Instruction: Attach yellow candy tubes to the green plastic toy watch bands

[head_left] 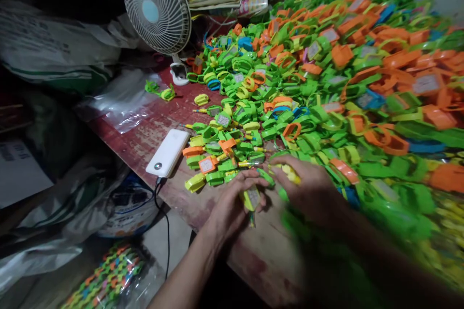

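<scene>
My left hand [232,198] is at the near edge of the table, its fingers curled around a yellow-green plastic toy watch [251,198] with a pale square face. A thin tip pokes out below that watch. Just to the right, my right hand [308,181] pinches a small yellow plastic piece [290,173] between thumb and fingers; its exact kind is unclear. A green strap lies between the two hands. Beyond my left hand sits a group of green, yellow and orange toy watches [207,165], some with thin coloured sticks showing.
A large heap of toy watches [311,67] covers the right and back of the table [134,149]. A white power bank [167,153] with a black cable [167,231] lies at the left edge. Behind stand a fan [157,9] and clear plastic bags [125,96].
</scene>
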### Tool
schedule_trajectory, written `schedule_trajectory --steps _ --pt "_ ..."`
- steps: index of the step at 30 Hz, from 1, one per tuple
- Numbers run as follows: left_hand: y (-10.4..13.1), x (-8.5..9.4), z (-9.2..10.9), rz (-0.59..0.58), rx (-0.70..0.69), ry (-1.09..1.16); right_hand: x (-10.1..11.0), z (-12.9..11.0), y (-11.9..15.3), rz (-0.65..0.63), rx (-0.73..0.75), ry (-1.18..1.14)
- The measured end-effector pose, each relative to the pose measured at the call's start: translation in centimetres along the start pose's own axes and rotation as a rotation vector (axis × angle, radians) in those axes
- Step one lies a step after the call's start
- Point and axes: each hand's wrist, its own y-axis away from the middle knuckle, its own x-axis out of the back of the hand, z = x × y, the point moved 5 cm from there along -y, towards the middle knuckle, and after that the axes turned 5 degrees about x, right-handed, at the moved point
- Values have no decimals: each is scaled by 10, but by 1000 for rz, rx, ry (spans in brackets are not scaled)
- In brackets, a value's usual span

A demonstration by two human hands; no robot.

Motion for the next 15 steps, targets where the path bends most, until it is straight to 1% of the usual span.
schedule_trajectory --steps 2,4,6,8,10,11,15 --pt "-1 -4 -5 -63 25 -34 -1 2 24 -91 -140 -149" --pt "-4 -7 -13 -69 57 -204 -6 3 37 -163 -209 -275" --pt "-6 -9 -20 -36 41 -427 -7 4 41 -142 -212 -296" --pt "-6 -13 -23 -6 -5 -589 -7 5 42 -109 -167 -253" --pt "-5 -17 -24 9 -58 -656 -7 7 43 -114 -130 -245" --pt "-4 -19 -24 8 -84 -679 -7 8 44 -122 -134 -263" --pt "3 -19 -20 27 -205 -757 -3 17 48 -122 -282 -425"
